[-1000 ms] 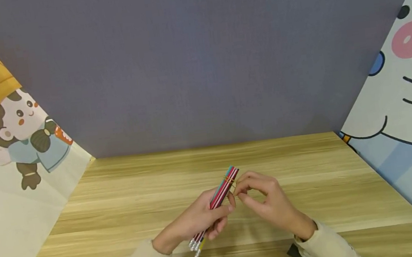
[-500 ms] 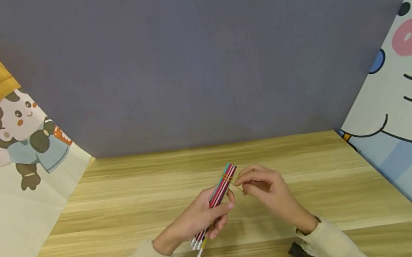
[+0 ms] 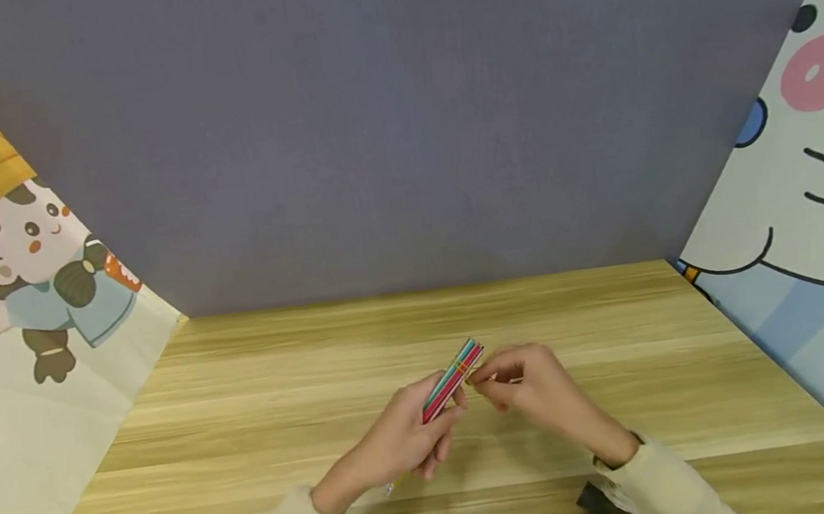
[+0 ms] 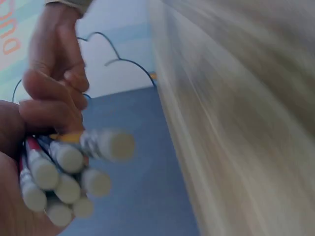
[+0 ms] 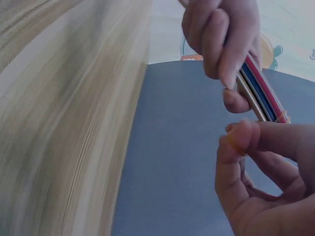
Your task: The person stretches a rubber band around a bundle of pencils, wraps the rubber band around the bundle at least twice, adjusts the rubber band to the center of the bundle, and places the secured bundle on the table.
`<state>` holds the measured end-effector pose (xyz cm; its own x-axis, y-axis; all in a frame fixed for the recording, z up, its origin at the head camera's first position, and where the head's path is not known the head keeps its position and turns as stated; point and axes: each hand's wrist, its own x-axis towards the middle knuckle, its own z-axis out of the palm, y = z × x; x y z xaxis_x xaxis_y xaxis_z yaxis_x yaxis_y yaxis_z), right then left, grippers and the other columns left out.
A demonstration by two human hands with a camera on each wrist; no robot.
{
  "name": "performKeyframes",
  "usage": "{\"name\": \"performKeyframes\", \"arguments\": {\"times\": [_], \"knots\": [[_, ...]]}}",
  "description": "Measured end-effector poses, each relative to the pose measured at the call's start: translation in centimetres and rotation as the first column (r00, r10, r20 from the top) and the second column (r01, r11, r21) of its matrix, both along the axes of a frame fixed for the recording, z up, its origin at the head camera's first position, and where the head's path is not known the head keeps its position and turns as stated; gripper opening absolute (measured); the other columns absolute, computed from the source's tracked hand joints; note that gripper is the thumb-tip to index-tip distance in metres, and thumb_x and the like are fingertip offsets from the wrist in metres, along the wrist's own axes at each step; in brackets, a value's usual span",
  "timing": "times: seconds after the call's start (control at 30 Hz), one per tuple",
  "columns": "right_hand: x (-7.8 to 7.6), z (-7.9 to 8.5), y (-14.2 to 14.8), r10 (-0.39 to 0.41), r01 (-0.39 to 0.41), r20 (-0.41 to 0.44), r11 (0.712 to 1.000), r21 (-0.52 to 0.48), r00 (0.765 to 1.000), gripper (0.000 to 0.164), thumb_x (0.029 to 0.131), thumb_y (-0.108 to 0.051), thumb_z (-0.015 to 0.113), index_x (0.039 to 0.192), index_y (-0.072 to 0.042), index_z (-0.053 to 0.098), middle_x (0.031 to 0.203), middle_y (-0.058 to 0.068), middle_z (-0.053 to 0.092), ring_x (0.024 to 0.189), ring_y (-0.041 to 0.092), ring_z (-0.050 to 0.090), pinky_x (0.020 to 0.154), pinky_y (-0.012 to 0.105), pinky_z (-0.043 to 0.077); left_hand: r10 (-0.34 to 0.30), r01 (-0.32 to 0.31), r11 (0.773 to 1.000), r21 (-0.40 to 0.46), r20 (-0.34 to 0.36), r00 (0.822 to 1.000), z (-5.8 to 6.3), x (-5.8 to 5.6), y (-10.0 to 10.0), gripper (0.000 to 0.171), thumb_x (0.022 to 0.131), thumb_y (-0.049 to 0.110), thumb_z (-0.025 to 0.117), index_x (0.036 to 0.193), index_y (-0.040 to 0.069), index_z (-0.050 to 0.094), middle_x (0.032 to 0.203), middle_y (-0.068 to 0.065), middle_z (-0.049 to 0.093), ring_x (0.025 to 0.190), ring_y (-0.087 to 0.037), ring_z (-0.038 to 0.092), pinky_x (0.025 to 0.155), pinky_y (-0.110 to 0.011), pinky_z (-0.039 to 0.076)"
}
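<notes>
While the left hand (image 3: 414, 434) grips the slanted pencils (image 3: 447, 388), the right hand (image 3: 539, 386), just beside their far end past that grip, pinches what seems a loop of the band (image 3: 463, 366) wrapped there. Advised: left grip firm, stretch slow and even, lest the band slip.

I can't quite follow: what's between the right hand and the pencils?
A thin yellowish band runs from the pencils to the right hand, in the head view.

Left hand (image 4: 11, 199) grips slim red, dark and yellow white-eraser pencils (image 4: 66, 188) | right hand (image 4: 49, 51) beyond | blurred pale wood-grain tabletop (image 4: 241, 118) at right
</notes>
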<state>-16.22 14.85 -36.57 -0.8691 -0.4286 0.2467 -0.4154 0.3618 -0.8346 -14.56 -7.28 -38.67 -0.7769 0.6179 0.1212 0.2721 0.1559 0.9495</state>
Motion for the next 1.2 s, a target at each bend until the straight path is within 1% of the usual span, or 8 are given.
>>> {"name": "performKeyframes", "arguments": {"times": [0.13,0.27,0.37,0.57,0.67,0.9,1.03,1.2], "knots": [[-0.7,-0.1,0.6,0.095,-0.1,0.138,0.995,0.027,0.986,0.009,0.087,-0.015,0.077,0.093,-0.007,0.079,0.07,0.004,0.066,0.049,0.009,0.052,0.044,0.024,0.046,0.034,-0.057,0.994,-0.095,-0.226,0.973,-0.3,0.0,-0.1,0.014,0.103,0.006,0.052,0.115,0.012,0.057,0.057,0.002,0.052,0.035,-0.001,0.045,0.029,-0.029,0.044],[-1.5,-0.4,1.5,0.211,-0.223,0.285,0.975,0.012,0.935,0.009,0.086,-0.016,0.079,0.089,-0.007,0.077,0.065,0.006,0.061,0.046,0.007,0.041,0.043,0.021,0.039,0.0,-0.14,0.962,-0.235,-0.512,0.859,-0.6,0.1,-0.1,0.014,0.101,0.002,0.054,0.112,0.011,0.056,0.066,0.004,0.055,0.044,0.007,0.039,0.037,-0.01,0.038],[-2.0,-0.8,2.1,0.259,-0.286,0.327,0.958,0.035,0.909,0.01,0.085,-0.016,0.08,0.088,-0.008,0.075,0.069,0.003,0.062,0.051,0.006,0.04,0.047,0.02,0.038,-0.06,-0.194,0.921,-0.337,-0.616,0.786,-0.9,0.2,-0.3,0.013,0.098,0.001,0.058,0.107,0.011,0.055,0.069,0.005,0.055,0.049,0.007,0.035,0.042,-0.006,0.034],[-2.0,-1.3,2.1,0.243,-0.287,0.188,0.921,0.262,0.952,0.018,0.081,-0.025,0.084,0.096,-0.02,0.076,0.078,-0.007,0.067,0.057,0.005,0.048,0.049,0.02,0.042,-0.166,-0.164,0.841,-0.515,-0.535,0.828,-1.0,0.6,-0.7,0.025,0.093,-0.002,0.065,0.111,0.013,0.058,0.074,0.004,0.061,0.053,0.003,0.042,0.045,-0.008,0.037],[-1.4,-1.1,1.7,0.242,-0.259,0.094,0.889,0.377,0.966,0.015,0.081,-0.02,0.084,0.094,-0.021,0.076,0.08,-0.011,0.066,0.06,0.004,0.05,0.051,0.02,0.045,-0.184,-0.193,0.792,-0.58,-0.527,0.83,-1.3,0.8,-0.5,0.029,0.09,-0.002,0.069,0.112,0.014,0.059,0.08,0.003,0.066,0.057,0.001,0.047,0.049,-0.009,0.041],[0.7,-0.2,0.5,0.264,-0.132,-0.136,0.788,0.602,0.955,0.027,0.073,-0.013,0.089,0.096,-0.011,0.074,0.091,-0.006,0.058,0.069,0.001,0.051,0.057,0.018,0.048,-0.196,-0.479,0.575,-0.663,-0.68,0.707,-2.0,2.2,0.9,0.027,0.083,0.006,0.077,0.1,0.018,0.059,0.069,0.005,0.062,0.051,-0.005,0.046,0.039,-0.018,0.036],[1.4,-0.6,-0.3,0.272,-0.008,-0.312,0.766,0.643,0.91,0.022,0.075,-0.005,0.086,0.091,-0.009,0.072,0.097,0.001,0.058,0.072,0.006,0.057,0.057,0.017,0.05,-0.153,-0.53,0.535,-0.658,-0.692,0.705,-2.0,2.5,1.1,0.025,0.085,0.008,0.076,0.101,0.018,0.059,0.062,0.005,0.057,0.046,-0.005,0.039,0.036,-0.017,0.031],[1.8,-1.3,-1.2,0.222,0.121,-0.47,0.795,0.595,0.854,0.022,0.08,0.01,0.074,0.098,-0.002,0.069,0.102,0.007,0.056,0.067,0.009,0.055,0.053,0.015,0.047,-0.123,-0.604,0.497,-0.623,-0.74,0.661,-1.6,2.2,0.9,0.031,0.084,0.004,0.075,0.109,0.015,0.061,0.061,-0.001,0.06,0.043,-0.006,0.038,0.033,-0.018,0.029]]}}
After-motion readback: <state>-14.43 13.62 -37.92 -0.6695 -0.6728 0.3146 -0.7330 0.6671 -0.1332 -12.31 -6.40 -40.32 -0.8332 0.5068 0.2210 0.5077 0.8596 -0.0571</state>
